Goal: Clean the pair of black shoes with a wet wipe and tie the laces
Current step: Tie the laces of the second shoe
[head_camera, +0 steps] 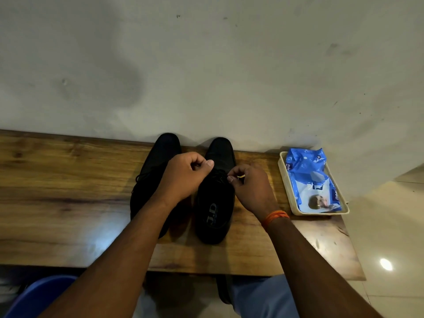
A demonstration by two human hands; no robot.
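Two black lace-up shoes stand side by side on the wooden table [57, 191], toes to the wall. The right shoe [214, 216] shows a "JD" insole print. My left hand [183, 175] hovers over its laces, thumb and curled fingers pinching a lace. My right hand [250, 187] pinches the other lace end at the shoe's right side. The laces [219, 174] run between both hands. My left forearm partly covers the left shoe [160, 157]; a loose lace hangs on its left side.
A beige tray [284, 177] at the table's right end holds a blue and white wet wipe pack [309, 180]. A pale wall rises right behind the shoes. The tiled floor lies to the right, a blue chair [39, 297] at the bottom left.
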